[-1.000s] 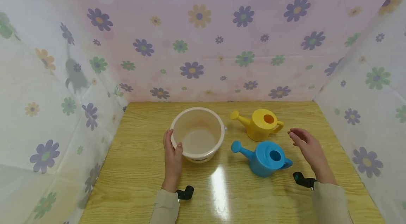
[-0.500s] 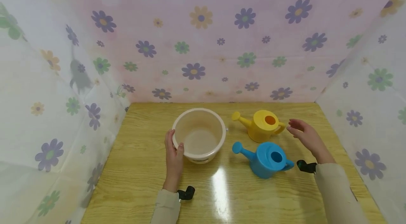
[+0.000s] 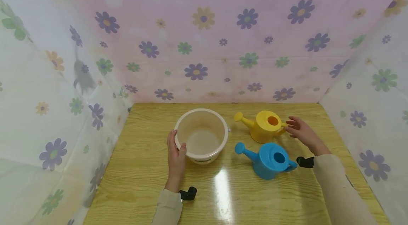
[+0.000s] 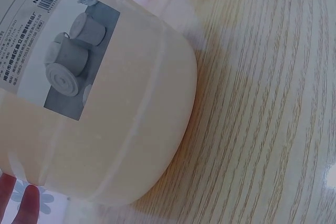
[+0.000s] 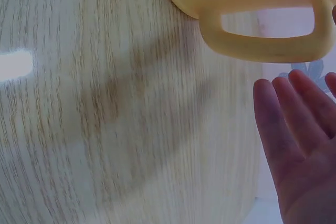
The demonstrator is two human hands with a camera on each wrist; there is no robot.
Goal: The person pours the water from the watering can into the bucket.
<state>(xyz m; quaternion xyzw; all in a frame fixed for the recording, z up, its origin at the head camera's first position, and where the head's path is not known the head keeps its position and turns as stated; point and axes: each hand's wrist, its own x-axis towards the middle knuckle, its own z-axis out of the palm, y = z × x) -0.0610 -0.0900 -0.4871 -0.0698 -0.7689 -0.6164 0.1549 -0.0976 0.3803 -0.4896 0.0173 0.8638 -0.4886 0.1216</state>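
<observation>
A cream bucket [image 3: 202,131] stands upright on the table. My left hand [image 3: 176,159] holds it at its left side, thumb at the rim and fingers along the outer wall. In the left wrist view, two fingertips [image 4: 27,203] show by the bucket's labelled wall [image 4: 131,93]. A yellow watering can [image 3: 264,126] stands to the right, its spout pointing left. My right hand [image 3: 304,134] is at its handle [image 5: 268,46], fingers extended; the right wrist view shows a small gap below the handle. A blue watering can [image 3: 271,161] stands nearer to me.
The wood-grain table [image 3: 143,196] meets a flowered cloth backdrop [image 3: 223,51] at the back and both sides. The blue can stands close in front of the yellow one, just left of my right forearm.
My right hand has moved forward and left, up to the yellow can's handle. My left hand stays on the bucket. The head view has shifted slightly.
</observation>
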